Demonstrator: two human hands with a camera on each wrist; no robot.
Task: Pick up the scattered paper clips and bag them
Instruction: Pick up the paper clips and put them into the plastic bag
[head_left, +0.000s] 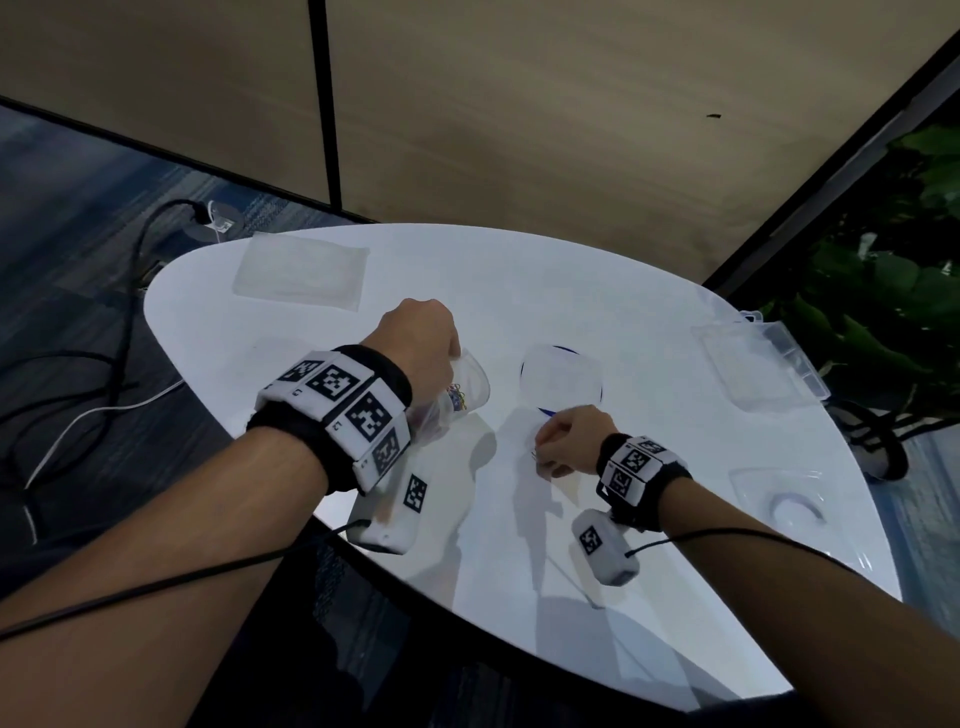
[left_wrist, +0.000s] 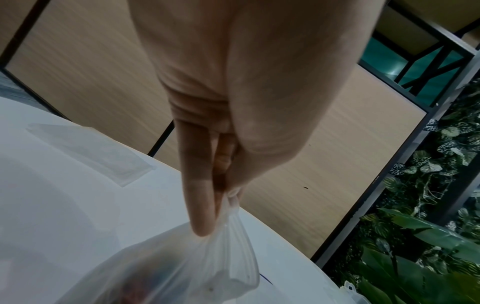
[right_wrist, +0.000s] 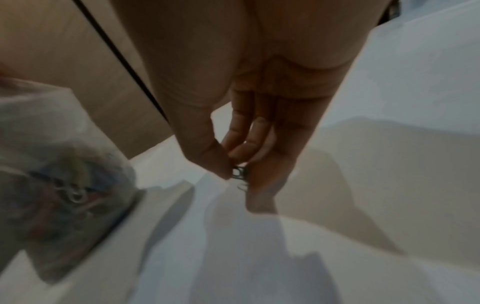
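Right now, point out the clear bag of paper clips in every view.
Head: clear bag left of centre, under the left hand.
Left wrist: bottom centre, hanging from pinching fingers.
Right wrist: blurred, left edge.
Shared landmark: the white table.

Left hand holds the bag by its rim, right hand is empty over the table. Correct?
Not quite. The left hand does hold the bag by its rim, but the right hand is not empty: the right wrist view shows it pinching a paper clip over the table.
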